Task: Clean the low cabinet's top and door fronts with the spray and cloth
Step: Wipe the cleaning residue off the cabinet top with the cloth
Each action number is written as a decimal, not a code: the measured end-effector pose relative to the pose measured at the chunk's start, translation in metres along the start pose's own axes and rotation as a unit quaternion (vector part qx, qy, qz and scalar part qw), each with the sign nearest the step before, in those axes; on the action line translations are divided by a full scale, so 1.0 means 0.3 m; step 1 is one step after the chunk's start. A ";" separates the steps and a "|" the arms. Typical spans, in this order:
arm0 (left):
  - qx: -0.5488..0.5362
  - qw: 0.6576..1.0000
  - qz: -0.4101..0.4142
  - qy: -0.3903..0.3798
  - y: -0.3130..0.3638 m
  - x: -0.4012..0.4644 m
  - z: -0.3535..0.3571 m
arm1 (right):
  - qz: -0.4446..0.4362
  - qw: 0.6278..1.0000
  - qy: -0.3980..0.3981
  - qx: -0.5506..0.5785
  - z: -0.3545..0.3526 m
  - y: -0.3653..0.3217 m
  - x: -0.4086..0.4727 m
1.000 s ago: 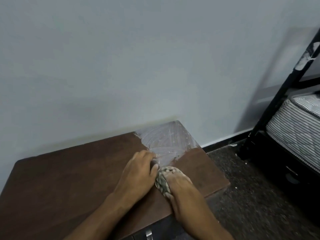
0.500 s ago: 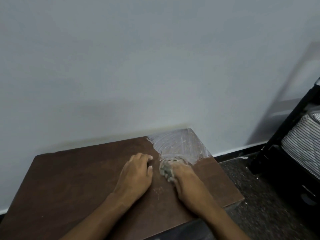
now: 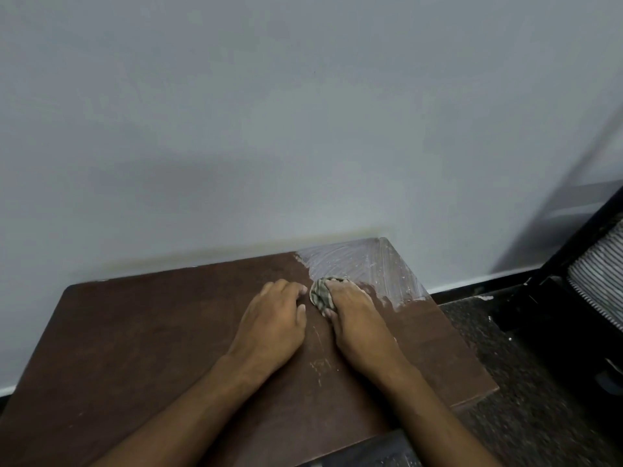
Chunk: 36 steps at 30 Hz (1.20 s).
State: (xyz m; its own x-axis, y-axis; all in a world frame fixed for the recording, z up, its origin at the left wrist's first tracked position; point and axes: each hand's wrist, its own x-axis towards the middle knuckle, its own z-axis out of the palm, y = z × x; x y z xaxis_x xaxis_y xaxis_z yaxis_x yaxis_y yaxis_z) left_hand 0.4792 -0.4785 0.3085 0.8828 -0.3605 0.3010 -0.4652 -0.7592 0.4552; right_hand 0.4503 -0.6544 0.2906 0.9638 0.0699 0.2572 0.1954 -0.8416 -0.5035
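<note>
Wall (image 3: 303, 129) directly behind cabinet top (image 3: 151, 332)

- A plain pale grey wall (image 3: 303, 112) fills the upper part of the view; a faint yellowish stain runs along its foot
- A dark speckled floor (image 3: 526, 399) lies at the lower right; white flecks are scattered on it
- A black frame (image 3: 573, 244) stands at the far right; a striped mattress (image 3: 603, 274) rests within it
- A black skirting strip (image 3: 478, 286) edges the wall

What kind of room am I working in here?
Probably a bedroom or dorm room: a striped mattress on a black metal frame stands right of the low cabinet, against a plain wall.
</note>
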 end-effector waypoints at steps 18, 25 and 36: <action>-0.057 0.996 -0.060 -0.013 -0.019 -0.059 -0.091 | -0.061 0.994 -0.094 0.008 0.025 -0.136 -0.273; -0.030 0.997 -0.077 0.000 -0.018 -0.096 -0.145 | -0.011 1.000 -0.021 -0.014 0.101 -0.103 -0.023; 0.015 0.997 -0.082 0.001 -0.082 -0.057 -0.169 | -0.025 0.998 -0.051 0.016 0.168 -0.158 0.115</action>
State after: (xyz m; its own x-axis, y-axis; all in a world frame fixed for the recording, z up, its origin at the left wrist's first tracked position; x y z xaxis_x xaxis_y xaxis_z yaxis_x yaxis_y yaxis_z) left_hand 0.4723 -0.4263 0.3346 0.9467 -0.2288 0.2266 -0.3123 -0.8240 0.4728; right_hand 0.4833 -0.5850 0.2818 0.9657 0.1673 0.1987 0.2484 -0.8186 -0.5179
